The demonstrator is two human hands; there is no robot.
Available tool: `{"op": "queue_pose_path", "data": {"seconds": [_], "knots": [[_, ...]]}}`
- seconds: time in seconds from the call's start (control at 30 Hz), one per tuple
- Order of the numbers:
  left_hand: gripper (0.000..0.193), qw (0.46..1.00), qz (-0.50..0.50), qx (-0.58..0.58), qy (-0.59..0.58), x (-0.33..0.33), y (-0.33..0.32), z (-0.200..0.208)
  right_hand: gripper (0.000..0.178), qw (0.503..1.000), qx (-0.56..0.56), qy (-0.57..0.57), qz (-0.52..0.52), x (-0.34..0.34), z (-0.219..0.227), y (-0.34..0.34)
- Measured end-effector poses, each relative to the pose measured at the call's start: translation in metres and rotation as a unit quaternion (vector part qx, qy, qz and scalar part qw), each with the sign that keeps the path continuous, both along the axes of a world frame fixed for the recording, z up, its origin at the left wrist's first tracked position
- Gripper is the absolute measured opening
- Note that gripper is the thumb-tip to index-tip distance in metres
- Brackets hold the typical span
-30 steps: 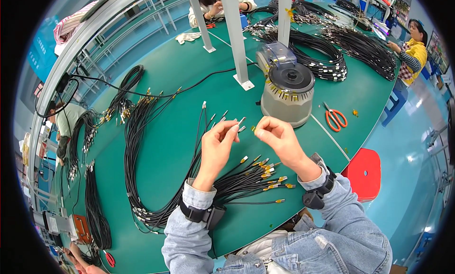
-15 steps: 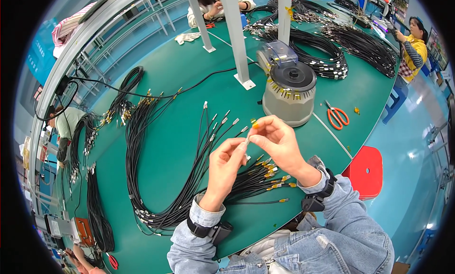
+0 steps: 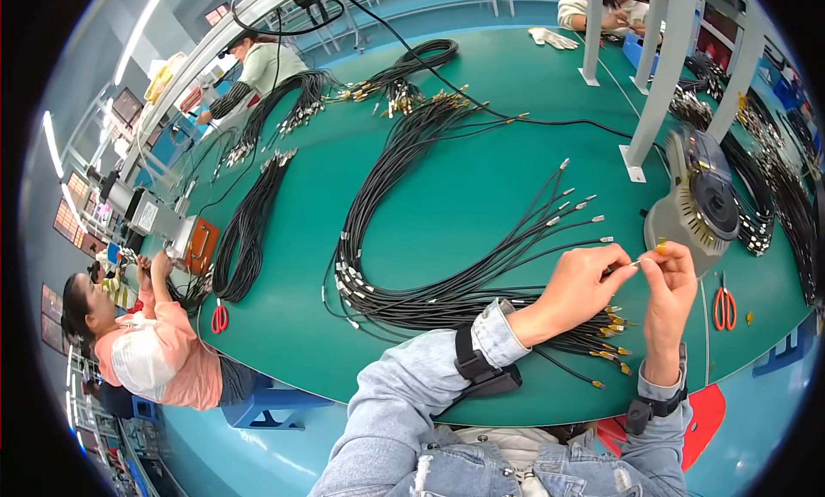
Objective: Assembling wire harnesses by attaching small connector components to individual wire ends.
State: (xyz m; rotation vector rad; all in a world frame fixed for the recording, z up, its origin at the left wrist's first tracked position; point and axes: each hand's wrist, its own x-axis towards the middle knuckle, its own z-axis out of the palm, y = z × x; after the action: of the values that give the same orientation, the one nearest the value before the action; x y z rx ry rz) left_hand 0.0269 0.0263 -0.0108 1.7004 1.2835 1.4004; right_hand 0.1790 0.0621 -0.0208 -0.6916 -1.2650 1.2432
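Observation:
My left hand is closed in a pinch on the end of a thin black cable, whose tip looks pale or metallic. My right hand meets it at that tip, fingers pinched, with a small piece of yellow tape at its fingertips. Exactly how tape and cable touch is hidden by the fingers. Below the hands lie several cable ends wrapped in yellow. The long looped cable bundle curves away to the left, and some bare silver ends fan out beyond my left hand.
A round tape dispenser stands beyond my right hand, near grey metal posts. Orange-handled scissors lie at the right. More cable bundles rest on the green table. A co-worker sits at the left beside a machine.
My view has swung to the left, so the table and my hands appear farther right. Both hands remain together at the cable's tip, with yellow tape at the right fingertips.

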Motion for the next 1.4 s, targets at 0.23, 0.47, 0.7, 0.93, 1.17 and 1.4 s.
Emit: {"op": "queue_pose_path", "data": {"seconds": [0.23,0.47,0.7,0.93,1.17,1.4], "knots": [[0.013,0.998,0.025,-0.014,0.064,-0.029,-0.012,-0.027,0.027,0.999,0.005,0.007,-0.037,0.004,-0.004,0.010],[0.013,0.964,0.032,0.007,0.265,-0.076,-0.043,-0.038,0.031,1.000,-0.008,0.000,-0.001,0.000,-0.006,0.009],[0.011,0.940,0.035,0.032,0.339,-0.079,-0.040,-0.045,0.034,1.000,0.001,-0.007,0.000,-0.001,-0.007,0.004],[0.010,0.971,0.054,0.045,0.228,-0.056,-0.033,-0.040,0.033,0.999,0.010,0.002,-0.032,0.002,-0.001,0.003],[0.012,0.963,0.040,0.042,0.264,-0.071,-0.040,-0.047,0.034,1.000,-0.015,-0.004,-0.005,0.002,-0.006,0.005],[0.013,0.942,0.001,0.026,0.334,-0.078,-0.042,-0.047,0.035,0.999,-0.028,0.021,-0.009,0.004,-0.003,0.004]]}}
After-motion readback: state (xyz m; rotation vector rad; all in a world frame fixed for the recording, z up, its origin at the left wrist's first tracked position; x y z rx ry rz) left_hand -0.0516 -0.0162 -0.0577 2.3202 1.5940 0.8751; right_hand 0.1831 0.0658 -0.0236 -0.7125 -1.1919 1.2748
